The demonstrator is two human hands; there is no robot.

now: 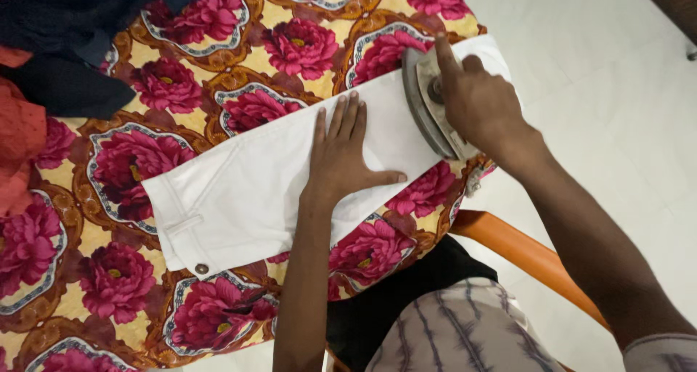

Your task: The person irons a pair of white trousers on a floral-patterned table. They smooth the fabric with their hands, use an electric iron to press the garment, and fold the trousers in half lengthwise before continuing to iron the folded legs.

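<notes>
White trousers (247, 190) lie flat across a table covered with a yellow cloth printed with large pink flowers (94, 270). My left hand (341, 150) rests palm down on the white fabric, fingers spread. My right hand (475, 100) grips the handle of a metal iron (425, 103) that sits on the trouser leg near the table's right edge, index finger stretched along its top.
Dark blue garments (72, 23) and an orange-red garment (18, 140) are piled at the table's upper left. An orange chair arm (523, 248) juts out at the lower right. White tiled floor (617, 89) lies to the right of the table.
</notes>
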